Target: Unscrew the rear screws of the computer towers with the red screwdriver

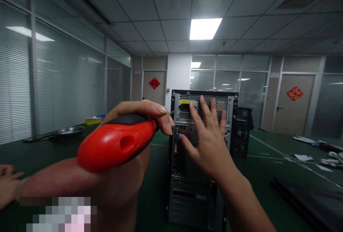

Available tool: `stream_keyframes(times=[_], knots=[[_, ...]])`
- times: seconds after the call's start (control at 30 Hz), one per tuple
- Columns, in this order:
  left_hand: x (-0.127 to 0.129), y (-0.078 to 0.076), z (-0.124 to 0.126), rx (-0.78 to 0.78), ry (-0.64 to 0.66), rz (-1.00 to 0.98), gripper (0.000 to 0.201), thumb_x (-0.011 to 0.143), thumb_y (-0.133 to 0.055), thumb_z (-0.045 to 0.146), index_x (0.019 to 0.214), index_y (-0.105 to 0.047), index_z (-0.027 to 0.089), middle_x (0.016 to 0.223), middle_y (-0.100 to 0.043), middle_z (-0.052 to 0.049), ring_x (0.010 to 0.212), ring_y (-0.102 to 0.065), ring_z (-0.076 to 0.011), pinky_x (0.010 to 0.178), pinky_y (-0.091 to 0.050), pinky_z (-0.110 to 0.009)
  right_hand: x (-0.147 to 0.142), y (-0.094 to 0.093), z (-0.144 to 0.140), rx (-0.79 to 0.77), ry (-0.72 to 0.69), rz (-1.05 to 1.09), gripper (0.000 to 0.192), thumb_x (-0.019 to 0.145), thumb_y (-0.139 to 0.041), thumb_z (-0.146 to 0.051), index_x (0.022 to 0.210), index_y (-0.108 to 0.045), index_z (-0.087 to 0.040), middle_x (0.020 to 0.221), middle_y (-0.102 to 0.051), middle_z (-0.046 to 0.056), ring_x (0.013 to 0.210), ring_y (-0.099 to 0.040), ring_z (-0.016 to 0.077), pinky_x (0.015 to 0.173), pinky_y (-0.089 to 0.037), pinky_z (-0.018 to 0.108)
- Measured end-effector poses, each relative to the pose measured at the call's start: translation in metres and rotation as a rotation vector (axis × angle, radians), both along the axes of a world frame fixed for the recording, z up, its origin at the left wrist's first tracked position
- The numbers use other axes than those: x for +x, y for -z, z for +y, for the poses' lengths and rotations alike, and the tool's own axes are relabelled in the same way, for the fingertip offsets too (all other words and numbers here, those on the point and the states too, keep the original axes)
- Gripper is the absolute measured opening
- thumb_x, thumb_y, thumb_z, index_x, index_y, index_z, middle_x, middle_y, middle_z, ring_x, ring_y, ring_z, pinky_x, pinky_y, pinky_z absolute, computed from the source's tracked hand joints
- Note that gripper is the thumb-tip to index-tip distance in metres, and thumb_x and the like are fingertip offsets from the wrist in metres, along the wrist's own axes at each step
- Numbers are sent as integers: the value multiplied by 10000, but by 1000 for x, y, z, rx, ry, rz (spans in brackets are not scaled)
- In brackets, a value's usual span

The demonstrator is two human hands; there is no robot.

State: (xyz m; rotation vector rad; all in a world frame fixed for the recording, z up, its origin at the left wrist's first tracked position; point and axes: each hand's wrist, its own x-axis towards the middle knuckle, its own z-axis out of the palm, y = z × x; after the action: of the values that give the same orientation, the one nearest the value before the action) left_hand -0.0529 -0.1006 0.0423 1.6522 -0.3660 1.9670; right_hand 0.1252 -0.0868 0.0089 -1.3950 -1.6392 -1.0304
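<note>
Left grip [128, 132] closed round red screwdriver [116, 144]; right grip [207, 137] open, flat on computer case [187, 160]. Brace there, keep tip square to the screw.

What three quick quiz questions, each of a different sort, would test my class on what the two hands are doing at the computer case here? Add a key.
1. True or false: the left hand grips a red and black screwdriver.
2. Multiple choice: the right hand is A) flat, fingers spread, against the back of the computer case; B) closed round a cable; C) lying on the green table.
3. Fill in: a second, smaller computer case stands to the ____ of the main one in the picture.

Key: 1 true; 2 A; 3 right.
</note>
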Motion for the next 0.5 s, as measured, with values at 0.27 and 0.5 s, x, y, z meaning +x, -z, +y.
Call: stream_keyframes(times=[0.27, 0.5], knots=[[4, -1, 0, -6, -7, -6, 500, 929, -449, 634, 870, -692, 201, 782, -651, -55, 720, -590, -216, 886, -489, -461, 1, 0, 1, 2, 10, -7, 823, 906, -602, -432, 1573, -170, -221, 1652, 30, 52, 1523, 78, 332, 1213, 0, 616], [5, -2, -1, -8, -54, 7, 488, 912, -477, 636, 777, -666, 207, 788, -650, -60, 757, -611, -242, 912, -483, -470, 1, 0, 1, 7, -14, -4, 793, 917, -575, -425, 1571, -178, -218, 1652, 18, 56, 1523, 70, 338, 1206, -12, 636]])
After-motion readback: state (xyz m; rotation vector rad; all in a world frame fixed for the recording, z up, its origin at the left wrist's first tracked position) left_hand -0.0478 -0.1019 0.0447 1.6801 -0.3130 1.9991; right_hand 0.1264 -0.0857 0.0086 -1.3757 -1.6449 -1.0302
